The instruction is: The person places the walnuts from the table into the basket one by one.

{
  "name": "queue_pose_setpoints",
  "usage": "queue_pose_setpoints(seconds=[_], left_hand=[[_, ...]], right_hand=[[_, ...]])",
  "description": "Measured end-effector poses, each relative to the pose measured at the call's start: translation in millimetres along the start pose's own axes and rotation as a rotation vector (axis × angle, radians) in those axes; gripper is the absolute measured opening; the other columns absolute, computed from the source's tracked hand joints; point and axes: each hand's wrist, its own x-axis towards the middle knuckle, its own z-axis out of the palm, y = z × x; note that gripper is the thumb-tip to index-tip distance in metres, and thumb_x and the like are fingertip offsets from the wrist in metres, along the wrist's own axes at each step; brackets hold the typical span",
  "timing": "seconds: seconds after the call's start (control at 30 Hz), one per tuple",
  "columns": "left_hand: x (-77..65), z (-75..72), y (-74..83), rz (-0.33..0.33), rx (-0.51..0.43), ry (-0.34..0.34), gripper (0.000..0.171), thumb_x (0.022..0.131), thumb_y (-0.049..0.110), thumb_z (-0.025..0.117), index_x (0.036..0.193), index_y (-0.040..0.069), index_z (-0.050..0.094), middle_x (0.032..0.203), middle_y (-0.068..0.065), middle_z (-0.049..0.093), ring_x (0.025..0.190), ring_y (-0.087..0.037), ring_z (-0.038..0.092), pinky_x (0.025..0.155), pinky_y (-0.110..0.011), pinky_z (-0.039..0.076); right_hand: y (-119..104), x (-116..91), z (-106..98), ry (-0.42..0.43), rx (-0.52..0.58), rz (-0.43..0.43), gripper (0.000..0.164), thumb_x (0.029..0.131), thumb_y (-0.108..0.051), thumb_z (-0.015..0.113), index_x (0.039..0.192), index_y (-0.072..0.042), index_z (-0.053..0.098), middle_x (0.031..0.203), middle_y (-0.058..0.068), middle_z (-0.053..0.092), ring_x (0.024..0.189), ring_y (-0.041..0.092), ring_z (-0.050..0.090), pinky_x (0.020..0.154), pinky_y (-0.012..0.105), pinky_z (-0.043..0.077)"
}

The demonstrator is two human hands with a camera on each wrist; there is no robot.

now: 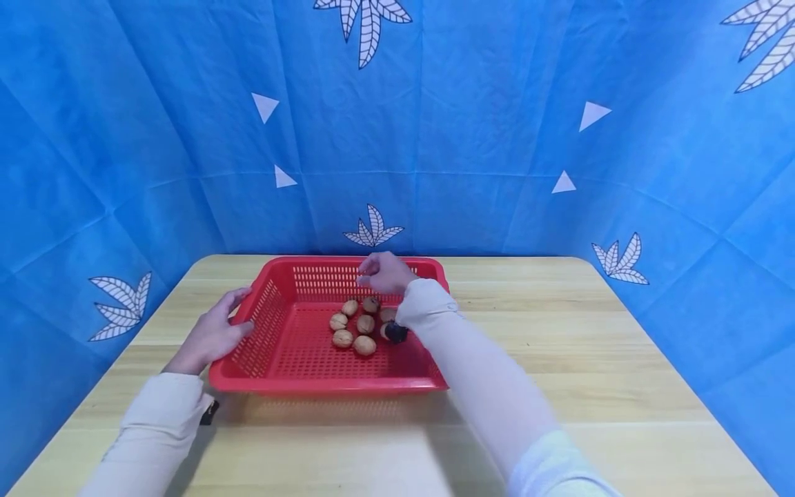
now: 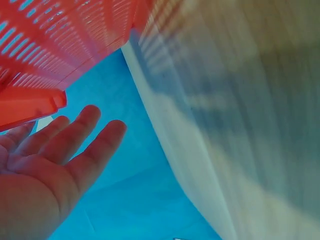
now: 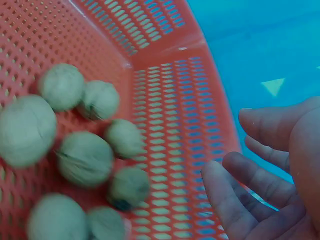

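A red plastic basket [image 1: 298, 386] with slotted sides stands on the table. Several walnuts [image 1: 365, 324] lie on its floor, toward the right; in the right wrist view a walnut [image 3: 85, 159] shows its ridged shell. My left hand [image 1: 217, 331] is at the basket's left rim, thumb over the edge. From the left wrist, the fingers [image 2: 82, 135] look extended beside the rim, not curled round it. Above the far wall, beyond the nuts, is my right hand [image 1: 388, 273]. Its fingers [image 3: 225, 195] are loosely bent with nothing between them. My right forearm covers the basket's right side.
Under the basket is a light wooden table [image 1: 559, 359] with rounded far corners. A blue cloth [image 1: 472, 124] with white leaf and triangle prints hangs behind and at both sides. A black piece [image 1: 395, 333] at my right wrist hangs close to the walnuts.
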Motion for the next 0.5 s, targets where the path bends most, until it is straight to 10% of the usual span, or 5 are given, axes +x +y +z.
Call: queue_pose_setpoints(seconds=[0.27, 0.5], left_hand=[[-0.7, -6.4, 3.4, 0.003, 0.038, 0.003, 0.090, 0.089, 0.029, 0.069, 0.155, 0.008, 0.012, 0.150, -0.028, 0.026, 0.122, -0.052, 0.044, 0.076, -0.047, 0.057], [-3.4, -13.1, -4.4, 0.043, 0.128, 0.111, 0.078, 0.095, 0.049, 0.053, 0.151, 0.002, 0.025, 0.141, -0.030, 0.039, 0.119, -0.050, 0.046, 0.082, -0.052, 0.054]], right_hand=[[2.7, -29.8, -57.5, 0.065, -0.040, -0.069, 0.025, 0.091, -0.022, 0.068, 0.113, -0.010, 0.064, 0.102, 0.004, 0.065, 0.094, 0.021, 0.061, 0.083, 0.036, 0.050], [47.2, -69.2, -102.0, 0.240, -0.090, -0.075, 0.020, 0.092, -0.023, 0.067, 0.104, -0.007, 0.065, 0.096, 0.008, 0.066, 0.088, 0.023, 0.061, 0.078, 0.038, 0.051]])
